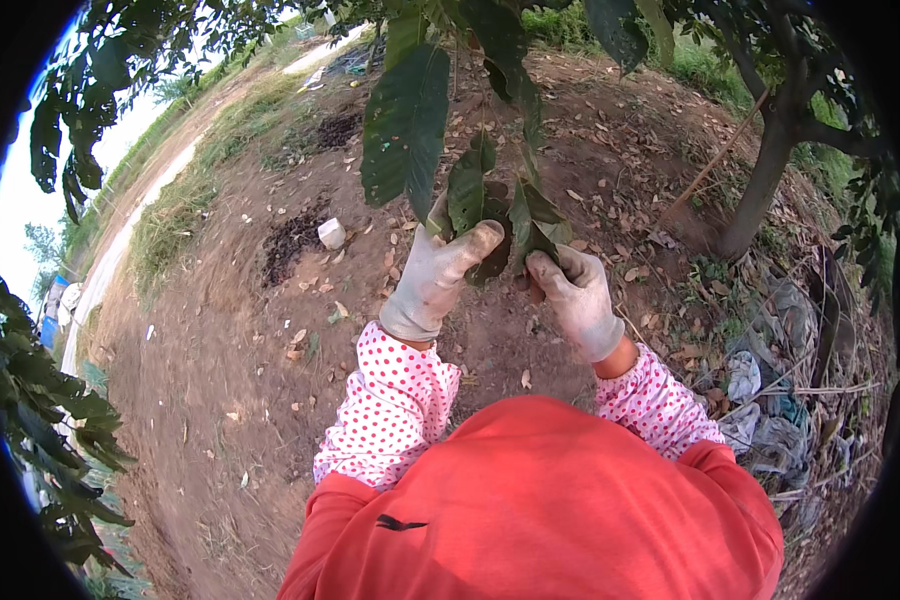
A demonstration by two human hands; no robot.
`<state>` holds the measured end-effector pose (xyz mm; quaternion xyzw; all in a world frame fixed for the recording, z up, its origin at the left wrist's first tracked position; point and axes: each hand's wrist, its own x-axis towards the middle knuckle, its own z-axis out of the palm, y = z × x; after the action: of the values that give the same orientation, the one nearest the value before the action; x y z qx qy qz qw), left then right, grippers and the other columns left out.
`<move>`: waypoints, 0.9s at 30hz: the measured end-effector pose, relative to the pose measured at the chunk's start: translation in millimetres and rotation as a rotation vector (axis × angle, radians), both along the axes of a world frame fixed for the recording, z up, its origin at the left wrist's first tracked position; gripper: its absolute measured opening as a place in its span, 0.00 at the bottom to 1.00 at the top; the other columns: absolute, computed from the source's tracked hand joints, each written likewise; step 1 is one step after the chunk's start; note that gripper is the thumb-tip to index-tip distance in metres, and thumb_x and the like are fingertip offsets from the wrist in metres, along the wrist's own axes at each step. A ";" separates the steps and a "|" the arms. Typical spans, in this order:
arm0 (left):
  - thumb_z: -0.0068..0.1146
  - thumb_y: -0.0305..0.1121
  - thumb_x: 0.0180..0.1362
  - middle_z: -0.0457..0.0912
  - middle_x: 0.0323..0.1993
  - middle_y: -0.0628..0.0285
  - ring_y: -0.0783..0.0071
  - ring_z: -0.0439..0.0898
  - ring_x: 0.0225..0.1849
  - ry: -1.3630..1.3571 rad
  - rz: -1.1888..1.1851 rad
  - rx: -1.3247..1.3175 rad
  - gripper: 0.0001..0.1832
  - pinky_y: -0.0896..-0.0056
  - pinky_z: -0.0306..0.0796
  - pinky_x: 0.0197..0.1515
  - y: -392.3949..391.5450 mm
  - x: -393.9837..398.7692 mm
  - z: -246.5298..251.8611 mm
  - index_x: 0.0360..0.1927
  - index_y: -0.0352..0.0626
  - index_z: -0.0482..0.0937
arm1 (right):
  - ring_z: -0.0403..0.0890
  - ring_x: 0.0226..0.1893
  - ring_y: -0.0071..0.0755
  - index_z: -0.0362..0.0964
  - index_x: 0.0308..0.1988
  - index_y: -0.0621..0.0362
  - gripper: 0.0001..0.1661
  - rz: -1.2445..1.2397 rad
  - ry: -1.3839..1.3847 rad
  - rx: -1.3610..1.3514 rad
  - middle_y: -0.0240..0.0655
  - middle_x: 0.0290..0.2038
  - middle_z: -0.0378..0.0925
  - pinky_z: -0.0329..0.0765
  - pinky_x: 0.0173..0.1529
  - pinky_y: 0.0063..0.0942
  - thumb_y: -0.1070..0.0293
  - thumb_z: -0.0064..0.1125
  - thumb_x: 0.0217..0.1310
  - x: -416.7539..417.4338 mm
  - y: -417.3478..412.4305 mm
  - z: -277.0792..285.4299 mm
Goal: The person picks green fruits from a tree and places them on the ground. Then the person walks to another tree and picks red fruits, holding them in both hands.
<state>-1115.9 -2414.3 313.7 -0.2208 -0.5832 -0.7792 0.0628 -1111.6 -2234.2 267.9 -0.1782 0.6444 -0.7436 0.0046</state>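
My left hand point(431, 276), in a dirty whitish work glove, holds a green leaf point(466, 191) of a hanging branch under its thumb. The fingers behind the foliage are partly hidden. Close by on the right, my right hand point(581, 296), gloved the same way, pinches a curled leaf point(531, 217) between thumb and fingers. A darker leaf point(493, 255) hangs between the two hands. Just above them droop large, long green leaves point(407, 124) with small holes and pale spots. White sleeve covers point(390, 401) with pink-red dots reach my wrists.
Bare brown soil point(217, 375) with scattered dry leaves lies below. A tree trunk point(765, 169) rises at the right, a thin stick point(712, 161) leaning by it. Plastic sheeting and twigs point(776, 427) litter the lower right. A white container point(331, 233) sits beside a dark heap point(294, 244).
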 end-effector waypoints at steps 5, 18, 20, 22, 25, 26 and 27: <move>0.61 0.31 0.59 0.82 0.40 0.61 0.77 0.79 0.37 -0.160 0.059 -0.010 0.17 0.74 0.74 0.44 -6.0 1.3 7.4 0.50 0.36 0.75 | 0.71 0.23 0.14 0.78 0.35 0.63 0.13 0.009 -0.017 -0.004 0.27 0.26 0.79 0.68 0.28 0.17 0.64 0.55 0.69 -2.5 -0.6 -0.1; 0.63 0.37 0.61 0.78 0.39 0.70 0.81 0.74 0.38 0.044 0.381 -0.166 0.15 0.76 0.69 0.43 -8.9 -9.2 -8.7 0.47 0.39 0.78 | 0.70 0.25 0.13 0.79 0.37 0.65 0.13 -0.105 0.018 0.041 0.25 0.24 0.76 0.68 0.29 0.18 0.64 0.58 0.67 -40.7 3.1 5.8; 0.63 0.36 0.61 0.78 0.43 0.70 0.80 0.75 0.41 0.019 0.394 -0.192 0.19 0.76 0.70 0.47 -6.1 -5.7 -7.2 0.53 0.39 0.78 | 0.69 0.27 0.13 0.79 0.40 0.66 0.14 -0.129 0.050 0.124 0.24 0.26 0.76 0.68 0.30 0.18 0.65 0.58 0.67 -45.3 8.5 4.4; 0.63 0.36 0.62 0.79 0.44 0.69 0.80 0.75 0.42 0.053 0.398 -0.213 0.20 0.76 0.70 0.48 -7.3 -11.3 -10.5 0.54 0.39 0.77 | 0.70 0.24 0.16 0.80 0.39 0.64 0.14 -0.192 0.087 0.113 0.29 0.23 0.76 0.70 0.29 0.22 0.63 0.60 0.64 -52.4 8.5 1.3; 0.66 0.36 0.60 0.80 0.44 0.67 0.82 0.76 0.41 0.083 0.389 -0.187 0.21 0.78 0.71 0.45 -2.3 -19.0 -13.2 0.52 0.34 0.78 | 0.71 0.22 0.20 0.81 0.37 0.62 0.14 -0.256 0.156 0.103 0.35 0.20 0.76 0.72 0.29 0.27 0.61 0.61 0.62 -61.2 6.8 -6.1; 0.66 0.36 0.60 0.80 0.44 0.66 0.81 0.76 0.41 0.091 0.388 -0.193 0.21 0.78 0.71 0.45 -3.4 -22.0 -15.6 0.52 0.34 0.78 | 0.71 0.21 0.21 0.81 0.37 0.62 0.14 -0.262 0.165 0.110 0.36 0.21 0.77 0.72 0.30 0.28 0.61 0.61 0.61 -61.0 7.3 -6.0; 0.66 0.36 0.60 0.80 0.45 0.66 0.81 0.76 0.41 0.102 0.388 -0.199 0.21 0.78 0.71 0.46 -4.3 -25.5 -17.1 0.52 0.34 0.78 | 0.72 0.21 0.22 0.81 0.37 0.62 0.14 -0.267 0.178 0.115 0.37 0.21 0.77 0.72 0.30 0.28 0.61 0.61 0.61 -61.6 8.3 -5.1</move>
<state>-1141.4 -2418.7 296.6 -0.1487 -0.6847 -0.6792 0.2186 -1173.3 -2225.9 262.9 -0.1556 0.7017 -0.6808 -0.1413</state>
